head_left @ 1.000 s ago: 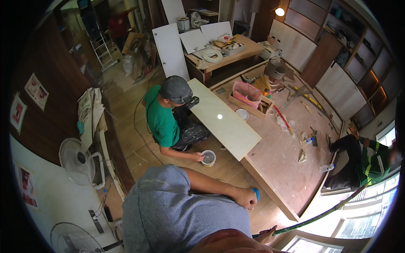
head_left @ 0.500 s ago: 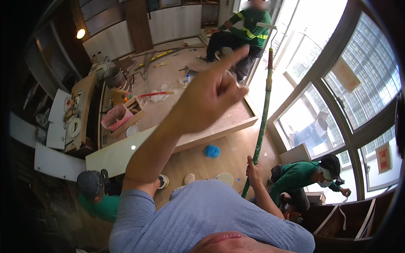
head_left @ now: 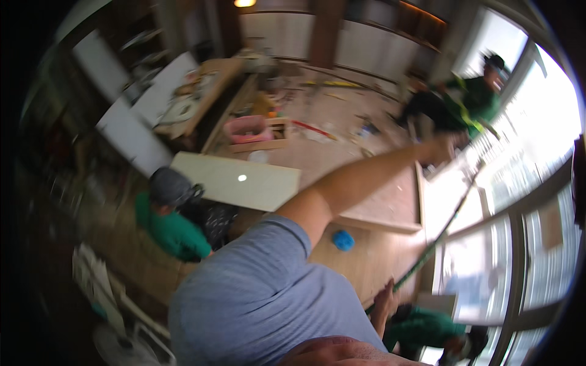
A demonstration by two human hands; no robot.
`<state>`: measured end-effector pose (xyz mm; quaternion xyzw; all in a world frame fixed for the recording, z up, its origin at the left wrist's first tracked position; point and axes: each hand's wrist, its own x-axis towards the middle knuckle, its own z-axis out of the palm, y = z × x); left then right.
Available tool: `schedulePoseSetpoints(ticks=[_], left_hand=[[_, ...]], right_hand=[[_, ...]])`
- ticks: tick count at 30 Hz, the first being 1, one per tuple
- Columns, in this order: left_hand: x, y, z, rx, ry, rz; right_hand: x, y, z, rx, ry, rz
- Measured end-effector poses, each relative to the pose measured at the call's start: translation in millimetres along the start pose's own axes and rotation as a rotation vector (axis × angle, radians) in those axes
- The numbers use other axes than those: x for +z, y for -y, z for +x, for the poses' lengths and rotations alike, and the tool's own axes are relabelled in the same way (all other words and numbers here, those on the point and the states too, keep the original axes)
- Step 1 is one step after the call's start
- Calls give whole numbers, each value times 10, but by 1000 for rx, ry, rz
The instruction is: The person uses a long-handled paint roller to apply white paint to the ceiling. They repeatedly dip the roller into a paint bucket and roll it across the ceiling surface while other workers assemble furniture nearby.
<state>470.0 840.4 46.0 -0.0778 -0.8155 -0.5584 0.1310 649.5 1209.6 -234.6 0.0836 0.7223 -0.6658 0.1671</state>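
Note:
My left arm stretches up and to the right across the view. My left hand [head_left: 441, 150] at its end is smeared by motion, so its fingers cannot be read. It appears in front of a seated person in green at the far right. Lower down, my right hand [head_left: 384, 299] is wrapped round a long green paint roller pole [head_left: 427, 253]. The pole slants up and right toward the bright windows, and its upper end is blurred.
A cream panel [head_left: 238, 177] lies left of my arm, near a pink bucket [head_left: 247, 129]. A bright blue bundle [head_left: 343, 240] rests on the wooden floor. Co-workers in green are at the left [head_left: 174, 222], lower right [head_left: 427, 329] and far right [head_left: 473, 107].
My view has turned and the room is shifted in it. My left hand, earlier pointing with its index finger, has swung to the right. The pole now leans further right, still in my right hand.

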Motion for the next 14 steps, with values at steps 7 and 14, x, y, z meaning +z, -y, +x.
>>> schedulePoseSetpoints(ticks=[7, 14], left_hand=[[1380, 3056, -3811, -437, -10, 107], [1345, 2495, -6792, -1324, -239, 48]], right_hand=[[-31, 206, 209, -94, 19, -209], [297, 371, 736, -180, 150, -257]])
